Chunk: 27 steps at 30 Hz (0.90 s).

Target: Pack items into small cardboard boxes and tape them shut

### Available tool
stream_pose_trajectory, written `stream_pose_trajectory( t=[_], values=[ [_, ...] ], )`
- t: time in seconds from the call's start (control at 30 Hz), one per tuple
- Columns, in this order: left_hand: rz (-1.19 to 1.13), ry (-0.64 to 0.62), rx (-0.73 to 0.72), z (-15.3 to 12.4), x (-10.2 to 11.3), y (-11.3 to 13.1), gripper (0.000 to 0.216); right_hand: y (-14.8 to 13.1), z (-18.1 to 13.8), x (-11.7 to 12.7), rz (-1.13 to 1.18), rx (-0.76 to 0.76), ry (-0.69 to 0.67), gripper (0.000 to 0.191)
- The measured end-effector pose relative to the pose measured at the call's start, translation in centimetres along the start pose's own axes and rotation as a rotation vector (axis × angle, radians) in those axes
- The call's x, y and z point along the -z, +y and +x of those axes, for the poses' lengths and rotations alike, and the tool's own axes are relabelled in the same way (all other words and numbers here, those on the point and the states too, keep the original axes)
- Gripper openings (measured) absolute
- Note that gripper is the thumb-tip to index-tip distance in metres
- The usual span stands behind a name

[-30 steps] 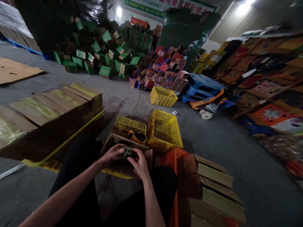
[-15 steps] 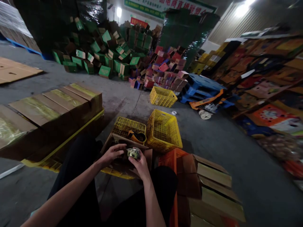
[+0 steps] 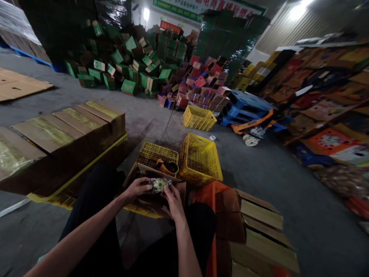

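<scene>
Between my two hands is a pale green fruit in clear plastic wrap (image 3: 160, 185), with dark spots showing through; its exact kind I cannot make out. My left hand (image 3: 138, 188) pinches the wrap at its left end. On the right end, the fingers of my right hand (image 3: 173, 198) are closed on it. Both hands are over an open cardboard box (image 3: 181, 192) between my knees, its inside dark and partly hidden by my hands. Just beyond the fruit, an orange-and-black tape dispenser (image 3: 167, 167) rests on an upturned yellow crate (image 3: 144, 152).
An open yellow crate (image 3: 213, 157) stands ahead, with another yellow crate (image 3: 198, 117) farther off. Taped cartons (image 3: 72, 119) line my left; an orange crate (image 3: 211, 204) holding cartons is at my right. A pallet jack (image 3: 253, 123) and blue pallets (image 3: 248, 100) stand beyond.
My left hand has moved right and closed on the end of the wrapped fruit, which my right hand alone held before. The fruit has turned and shifted slightly left.
</scene>
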<state>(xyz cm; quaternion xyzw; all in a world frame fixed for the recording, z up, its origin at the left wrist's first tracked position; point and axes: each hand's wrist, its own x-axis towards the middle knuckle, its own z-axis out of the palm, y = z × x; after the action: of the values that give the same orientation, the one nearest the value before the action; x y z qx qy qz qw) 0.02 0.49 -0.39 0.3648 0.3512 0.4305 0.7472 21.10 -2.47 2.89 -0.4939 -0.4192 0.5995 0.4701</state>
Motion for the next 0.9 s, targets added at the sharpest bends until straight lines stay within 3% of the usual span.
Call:
stream_pose_trajectory(
  t=[0.17, 0.53, 0.67, 0.9],
  values=[
    [0.059, 0.090, -0.015, 0.30, 0.06, -0.26, 0.043, -0.06, 0.23, 0.31, -0.039, 0.021, 0.050, 0.051],
    [0.122, 0.082, -0.037, 0.36, 0.24, -0.23, 0.043, 0.31, 0.45, 0.68, -0.014, -0.024, 0.110, 0.053],
    [0.123, 0.089, -0.048, 0.30, 0.27, -0.15, 0.041, 0.29, 0.37, 0.63, -0.027, -0.006, 0.066, 0.060],
    [0.078, 0.067, -0.039, 0.06, 0.22, 0.16, 0.040, 0.35, 0.16, 0.33, -0.131, 0.010, -0.058, 0.051]
  ],
)
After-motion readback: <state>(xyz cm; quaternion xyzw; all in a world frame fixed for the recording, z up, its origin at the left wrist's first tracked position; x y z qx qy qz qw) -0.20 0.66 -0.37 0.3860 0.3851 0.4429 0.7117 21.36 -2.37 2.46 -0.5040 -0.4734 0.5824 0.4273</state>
